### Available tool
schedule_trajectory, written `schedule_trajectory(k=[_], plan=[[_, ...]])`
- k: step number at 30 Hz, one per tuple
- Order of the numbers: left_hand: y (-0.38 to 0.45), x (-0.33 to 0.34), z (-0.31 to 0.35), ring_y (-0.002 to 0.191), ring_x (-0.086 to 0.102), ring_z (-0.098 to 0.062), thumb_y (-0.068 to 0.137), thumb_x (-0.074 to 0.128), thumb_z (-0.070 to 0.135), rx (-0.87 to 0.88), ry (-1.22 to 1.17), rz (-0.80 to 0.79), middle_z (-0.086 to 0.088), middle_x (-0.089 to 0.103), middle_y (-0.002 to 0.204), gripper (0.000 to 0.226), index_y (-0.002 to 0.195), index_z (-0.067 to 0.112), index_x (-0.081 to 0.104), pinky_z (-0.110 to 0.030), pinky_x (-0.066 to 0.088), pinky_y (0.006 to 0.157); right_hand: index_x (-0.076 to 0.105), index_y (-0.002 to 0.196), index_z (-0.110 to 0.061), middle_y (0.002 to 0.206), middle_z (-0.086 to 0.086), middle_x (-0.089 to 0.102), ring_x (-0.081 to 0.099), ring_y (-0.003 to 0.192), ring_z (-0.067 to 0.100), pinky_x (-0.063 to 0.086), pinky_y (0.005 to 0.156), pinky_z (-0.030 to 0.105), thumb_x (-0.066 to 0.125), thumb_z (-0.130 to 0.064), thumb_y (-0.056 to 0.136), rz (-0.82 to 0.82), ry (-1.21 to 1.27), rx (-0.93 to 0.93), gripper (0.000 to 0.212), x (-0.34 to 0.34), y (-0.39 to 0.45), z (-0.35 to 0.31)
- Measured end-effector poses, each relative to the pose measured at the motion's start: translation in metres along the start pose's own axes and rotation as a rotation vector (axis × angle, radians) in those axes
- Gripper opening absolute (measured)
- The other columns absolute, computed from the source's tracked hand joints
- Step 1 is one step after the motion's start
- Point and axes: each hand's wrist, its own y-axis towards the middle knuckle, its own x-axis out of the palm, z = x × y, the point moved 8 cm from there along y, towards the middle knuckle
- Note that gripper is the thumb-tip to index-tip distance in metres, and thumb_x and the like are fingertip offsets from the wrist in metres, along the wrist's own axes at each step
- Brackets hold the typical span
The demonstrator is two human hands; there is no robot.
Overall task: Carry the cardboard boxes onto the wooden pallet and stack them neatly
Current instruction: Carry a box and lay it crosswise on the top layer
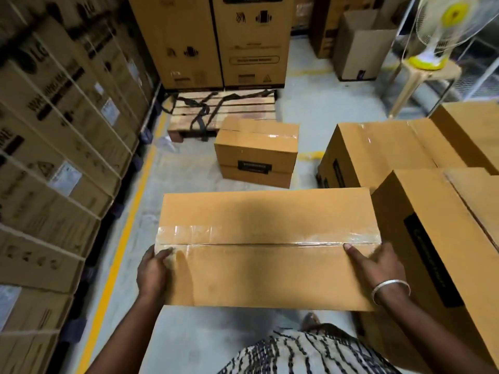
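Observation:
I carry a taped brown cardboard box (267, 238) in front of me, clear of the floor. My left hand (154, 273) grips its left end, thumb on top by the tape. My right hand (378, 265), with a silver bangle on the wrist, grips its right end. Ahead lies the wooden pallet (224, 109), with black straps across its slats. Two stacked taped boxes (256, 152) stand on the pallet's near right corner. More boxes (391, 155) of the same kind stand to my right.
A wall of strapped appliance cartons (54, 130) lines the left, beside a yellow floor line (127, 228). Tall cartons (216, 41) stand behind the pallet. A yellow table fan (442, 28) sits on a plastic stool at the back right. Grey floor stretches between me and the pallet.

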Motion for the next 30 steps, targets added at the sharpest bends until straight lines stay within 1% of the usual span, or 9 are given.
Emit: schedule_trajectory(k=[3,10,14,17,20,23,25,27,30], plan=[[0.006,0.031,0.027,0.103,0.065,-0.026,0.060,0.070,0.044,0.001,-0.029,0.033,0.006,0.073,0.105,0.046,0.105,0.035,0.069,-0.048,0.048,0.095,0.049,0.106,-0.011,0.116,0.022,0.063,0.059,0.104,0.044,0.051,0.085,0.049,0.074,-0.066,0.068,0.007,0.018,-0.008,0.072,-0.010,0.038,-0.014],[0.034,0.102,0.111,0.095,0.069,-0.025,0.052,0.080,0.039,0.097,0.094,0.034,0.009,0.074,0.098,0.053,0.104,0.037,0.068,-0.050,0.053,0.089,0.052,0.106,-0.015,0.110,0.017,0.064,0.061,0.098,0.041,0.050,0.080,0.043,0.074,-0.065,0.068,0.023,0.052,-0.031,0.067,-0.037,0.116,-0.056],[0.065,0.139,0.159,0.097,0.067,-0.023,0.049,0.083,0.041,0.114,0.150,0.045,0.010,0.071,0.107,0.072,0.118,0.035,0.060,-0.046,0.053,0.091,0.053,0.106,-0.018,0.106,0.013,0.065,0.061,0.096,0.039,0.051,0.079,0.043,0.073,-0.068,0.067,0.042,0.089,-0.006,0.067,-0.037,0.153,-0.083],[0.102,0.177,0.203,0.099,0.063,-0.022,0.059,0.084,0.031,0.152,0.163,0.026,0.010,0.068,0.109,0.064,0.118,0.033,0.059,-0.041,0.051,0.089,0.052,0.102,-0.018,0.104,0.013,0.065,0.061,0.093,0.039,0.051,0.078,0.043,0.073,-0.067,0.068,0.069,0.111,0.031,0.064,-0.027,0.180,-0.106],[0.161,0.219,0.237,0.097,0.065,-0.024,0.056,0.084,0.033,0.178,0.193,-0.056,0.011,0.069,0.104,0.058,0.109,0.034,0.062,-0.044,0.052,0.088,0.055,0.106,-0.021,0.107,0.009,0.067,0.062,0.096,0.037,0.051,0.080,0.042,0.070,-0.072,0.065,0.121,0.160,0.058,0.068,-0.015,0.208,-0.130],[0.205,0.259,0.279,0.096,0.066,-0.025,0.058,0.082,0.033,0.204,0.211,-0.127,0.007,0.071,0.102,0.055,0.110,0.034,0.064,-0.044,0.053,0.084,0.059,0.108,-0.022,0.105,0.002,0.069,0.065,0.093,0.031,0.054,0.081,0.042,0.067,-0.078,0.059,0.147,0.188,0.098,0.074,-0.006,0.234,-0.152],[0.230,0.286,0.315,0.094,0.063,-0.026,0.067,0.081,0.024,0.235,0.219,-0.165,0.004,0.070,0.102,0.049,0.112,0.030,0.064,-0.041,0.050,0.080,0.060,0.108,-0.023,0.107,0.000,0.070,0.065,0.093,0.028,0.055,0.083,0.042,0.075,-0.067,0.062,0.173,0.238,0.131,0.066,-0.004,0.248,-0.172],[0.250,0.312,0.348,0.094,0.063,-0.028,0.067,0.081,0.023,0.263,0.231,-0.212,0.001,0.070,0.103,0.047,0.111,0.028,0.064,-0.041,0.050,0.081,0.059,0.111,-0.022,0.112,0.005,0.068,0.062,0.095,0.028,0.051,0.082,0.040,0.081,-0.053,0.067,0.196,0.275,0.148,0.058,-0.002,0.256,-0.190],[0.281,0.358,0.388,0.097,0.062,-0.028,0.063,0.081,0.028,0.300,0.270,-0.285,0.000,0.070,0.108,0.056,0.116,0.028,0.064,-0.045,0.050,0.088,0.053,0.120,-0.015,0.122,0.013,0.061,0.057,0.106,0.034,0.043,0.080,0.037,0.081,-0.046,0.073,0.232,0.288,0.214,0.063,0.001,0.273,-0.200]])
